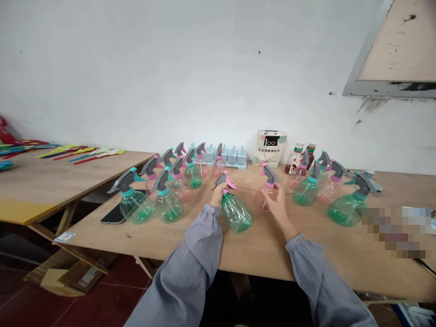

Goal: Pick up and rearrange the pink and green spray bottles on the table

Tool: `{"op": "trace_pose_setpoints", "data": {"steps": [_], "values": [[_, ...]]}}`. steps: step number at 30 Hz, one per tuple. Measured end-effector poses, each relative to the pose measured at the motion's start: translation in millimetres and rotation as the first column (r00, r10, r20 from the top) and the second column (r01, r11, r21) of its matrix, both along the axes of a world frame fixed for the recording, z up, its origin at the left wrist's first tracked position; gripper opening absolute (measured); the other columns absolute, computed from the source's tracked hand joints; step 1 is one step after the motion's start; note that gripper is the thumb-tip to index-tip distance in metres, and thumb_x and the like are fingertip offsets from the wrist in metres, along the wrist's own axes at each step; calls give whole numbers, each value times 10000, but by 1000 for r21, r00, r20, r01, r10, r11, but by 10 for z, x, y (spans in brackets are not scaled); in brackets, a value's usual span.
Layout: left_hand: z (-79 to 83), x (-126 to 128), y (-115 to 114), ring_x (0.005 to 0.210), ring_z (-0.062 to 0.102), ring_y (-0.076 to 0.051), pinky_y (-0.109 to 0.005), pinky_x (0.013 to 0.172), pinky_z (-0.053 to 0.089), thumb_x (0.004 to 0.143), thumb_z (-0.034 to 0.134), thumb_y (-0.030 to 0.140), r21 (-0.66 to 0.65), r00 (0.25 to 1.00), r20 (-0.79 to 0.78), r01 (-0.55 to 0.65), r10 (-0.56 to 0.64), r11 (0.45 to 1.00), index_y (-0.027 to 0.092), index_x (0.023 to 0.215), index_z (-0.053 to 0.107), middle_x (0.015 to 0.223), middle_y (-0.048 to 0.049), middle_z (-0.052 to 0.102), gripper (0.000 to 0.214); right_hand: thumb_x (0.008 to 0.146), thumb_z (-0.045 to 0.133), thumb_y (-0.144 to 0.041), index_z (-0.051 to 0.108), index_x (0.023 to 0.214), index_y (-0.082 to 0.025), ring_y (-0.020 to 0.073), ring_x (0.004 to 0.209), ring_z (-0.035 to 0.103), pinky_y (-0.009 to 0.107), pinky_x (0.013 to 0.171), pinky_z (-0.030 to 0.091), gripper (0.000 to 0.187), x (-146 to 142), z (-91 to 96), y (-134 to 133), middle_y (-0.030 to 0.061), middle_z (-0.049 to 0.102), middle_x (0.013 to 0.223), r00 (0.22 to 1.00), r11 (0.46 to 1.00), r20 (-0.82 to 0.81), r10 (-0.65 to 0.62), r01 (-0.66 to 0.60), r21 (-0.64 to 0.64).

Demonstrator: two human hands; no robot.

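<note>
My left hand point(220, 193) is closed round the neck of a green spray bottle point(237, 213) with a grey and pink trigger head. The bottle tilts, its base toward the right. My right hand point(278, 204) has its fingers round a pink spray bottle point(264, 195), which stands upright with a grey and pink head; part of its body is hidden by the fingers. Left of my hands stands a group of green and pink spray bottles, among them a green bottle point(138, 208) and another green bottle point(169, 205). More stand at the right, including a large green bottle point(347, 210).
A black phone point(114, 215) lies behind the left bottles. Along the wall are a light-blue tray of moulds point(236, 159), a paper bag point(270, 150) and two drink bottles point(295, 156). A second table point(68, 175) at the left holds colourful strips.
</note>
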State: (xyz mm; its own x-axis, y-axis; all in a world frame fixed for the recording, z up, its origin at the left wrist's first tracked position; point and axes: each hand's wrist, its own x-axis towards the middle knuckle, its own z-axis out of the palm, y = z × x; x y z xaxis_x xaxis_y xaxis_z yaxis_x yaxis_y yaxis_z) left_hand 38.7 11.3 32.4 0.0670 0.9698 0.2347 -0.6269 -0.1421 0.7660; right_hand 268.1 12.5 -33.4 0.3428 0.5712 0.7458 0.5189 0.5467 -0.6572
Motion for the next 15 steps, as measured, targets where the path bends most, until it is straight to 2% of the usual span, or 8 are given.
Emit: {"op": "trace_pose_setpoints", "data": {"steps": [4,8,10,15], "values": [[50,-1,-48,828,695,-201,-331,832,550,498,580,182,63,999,-27,33,-31,997,200,758,649,808,-25,721,269,764,704,-619,555,1160,-203,294,1116,567,517,1022,432,593,3,5,-12,109,611,1133,1000,1000,2,14,-14,-9],[75,-23,-62,657,635,-177,-337,733,539,494,556,200,54,993,-107,-40,45,998,207,650,592,658,-5,631,160,760,705,-617,555,1163,-202,298,1109,574,526,1015,439,598,9,6,-14,114,613,1128,1000,1000,-5,23,-23,-20],[78,-22,-66,639,623,-173,-336,733,531,490,558,206,69,987,-148,-45,55,997,206,625,586,638,-8,618,138,760,707,-612,553,1171,-202,302,1120,574,531,1023,434,601,12,3,-13,116,612,1137,1000,999,-10,30,-30,-28],[97,6,-102,817,689,-219,-351,868,526,495,580,205,57,988,-138,71,-63,996,181,735,679,738,-32,695,262,769,710,-599,548,1194,-213,296,1139,574,523,1038,430,598,16,-3,-22,115,610,1176,999,998,-10,40,-40,-44]]}}
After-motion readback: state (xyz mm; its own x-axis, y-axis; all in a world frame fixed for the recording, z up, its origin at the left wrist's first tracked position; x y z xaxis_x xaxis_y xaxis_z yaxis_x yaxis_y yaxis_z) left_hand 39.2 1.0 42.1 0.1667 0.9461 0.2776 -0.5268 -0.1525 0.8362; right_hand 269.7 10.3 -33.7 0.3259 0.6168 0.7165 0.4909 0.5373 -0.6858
